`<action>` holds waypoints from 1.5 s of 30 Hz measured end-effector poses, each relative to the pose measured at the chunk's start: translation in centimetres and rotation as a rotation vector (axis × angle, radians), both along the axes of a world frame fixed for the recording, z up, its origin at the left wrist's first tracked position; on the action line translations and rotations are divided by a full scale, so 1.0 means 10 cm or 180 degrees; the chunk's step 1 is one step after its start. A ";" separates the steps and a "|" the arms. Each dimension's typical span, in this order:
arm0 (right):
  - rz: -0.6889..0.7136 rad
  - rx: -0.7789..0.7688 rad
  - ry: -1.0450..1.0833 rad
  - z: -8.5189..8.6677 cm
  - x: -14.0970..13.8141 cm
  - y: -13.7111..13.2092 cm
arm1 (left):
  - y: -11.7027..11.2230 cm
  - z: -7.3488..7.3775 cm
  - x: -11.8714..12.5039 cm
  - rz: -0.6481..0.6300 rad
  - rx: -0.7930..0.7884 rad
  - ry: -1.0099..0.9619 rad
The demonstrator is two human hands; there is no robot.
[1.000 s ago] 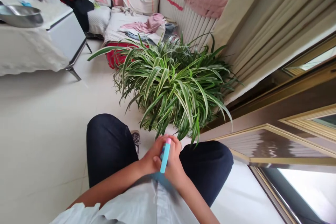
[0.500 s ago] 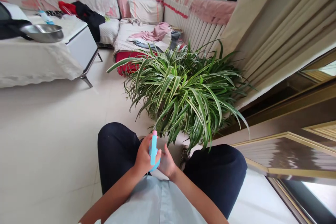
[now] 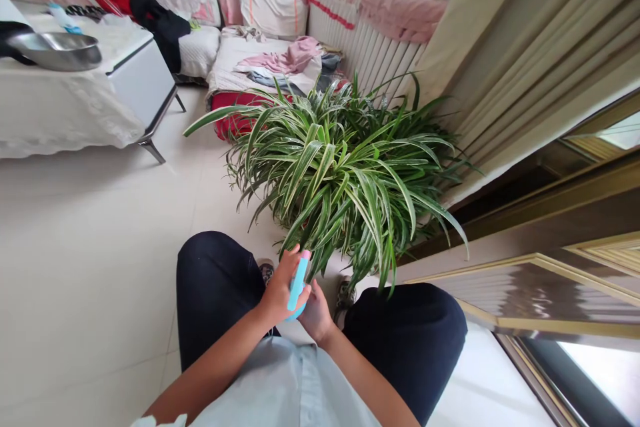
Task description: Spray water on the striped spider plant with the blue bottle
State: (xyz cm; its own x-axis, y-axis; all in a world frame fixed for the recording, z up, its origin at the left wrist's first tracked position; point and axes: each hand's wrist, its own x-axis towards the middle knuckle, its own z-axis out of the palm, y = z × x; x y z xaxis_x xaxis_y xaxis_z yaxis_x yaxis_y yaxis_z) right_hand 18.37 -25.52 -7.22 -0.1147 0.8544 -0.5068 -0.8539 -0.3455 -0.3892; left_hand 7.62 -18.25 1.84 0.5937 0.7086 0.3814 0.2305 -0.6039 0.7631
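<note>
I sit with my knees apart in dark trousers before a big spider plant (image 3: 345,173) with striped green-and-white leaves. My left hand (image 3: 280,290) is wrapped round a slim light-blue tool with a pink tip (image 3: 299,282), held upright between my knees, its tip just below the plant's nearest leaves. My right hand (image 3: 314,313) is closed against the lower end of the same tool. What the tool is I cannot make out.
A white low table (image 3: 115,73) carrying a metal bowl (image 3: 55,50) stands at the left. A sofa with cushions and loose clothes (image 3: 280,57) lies behind the plant. Curtains (image 3: 525,60) and a gold-framed window sill (image 3: 550,240) run along the right. Pale floor tiles (image 3: 100,247) spread to the left.
The tool passed from my right hand's side to my left hand and moved left, then tilted slightly toward the leaves. The camera shifted a little.
</note>
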 end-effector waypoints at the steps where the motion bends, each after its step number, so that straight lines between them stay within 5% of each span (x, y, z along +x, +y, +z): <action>1: -0.0093 -0.0004 0.0004 -0.01 0.01 0.00 | 0.00 0.01 0.04 -0.0104 0.0024 0.0003; 5: -0.0362 -0.0021 0.0017 -0.04 0.05 0.00 | 0.00 0.10 0.19 -0.0339 0.0218 0.0116; 10: -0.0356 -0.0086 -0.0007 -0.04 0.01 0.01 | 0.03 0.22 0.31 -0.0154 0.0477 0.0323; 15: -0.0265 -0.0057 -0.0091 -0.02 0.02 0.03 | 0.07 0.18 0.26 -0.0133 0.0645 0.0401; 24: -0.0465 -0.0035 -0.0350 0.02 -0.01 0.05 | -0.07 -0.14 0.15 -0.0344 0.0113 0.0551; 31: -0.0354 0.0038 -0.0385 0.14 0.08 0.04 | -0.16 0.00 0.30 -0.0146 0.0016 0.0373; 37: -0.0249 0.0330 -0.0331 0.42 0.22 -0.10 | -0.01 0.18 0.16 -0.0586 -0.0696 0.0165; 42: -0.0161 0.0769 -0.0638 0.60 0.28 -0.36 | 0.07 0.11 0.00 -0.1089 -0.0989 -0.0015; 45: -0.0090 0.0805 -0.1686 0.65 0.38 -0.47 | -0.06 0.00 0.02 -0.0775 -0.1184 -0.0050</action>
State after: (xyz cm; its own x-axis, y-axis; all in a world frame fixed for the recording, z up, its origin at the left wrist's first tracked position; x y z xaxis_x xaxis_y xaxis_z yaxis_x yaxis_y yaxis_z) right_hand 22.12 -30.19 -0.74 0.1231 0.9553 -0.2688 -0.5281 -0.1662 -0.8327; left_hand 7.79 -18.87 1.83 0.7565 0.6395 0.1371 0.1022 -0.3227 0.9410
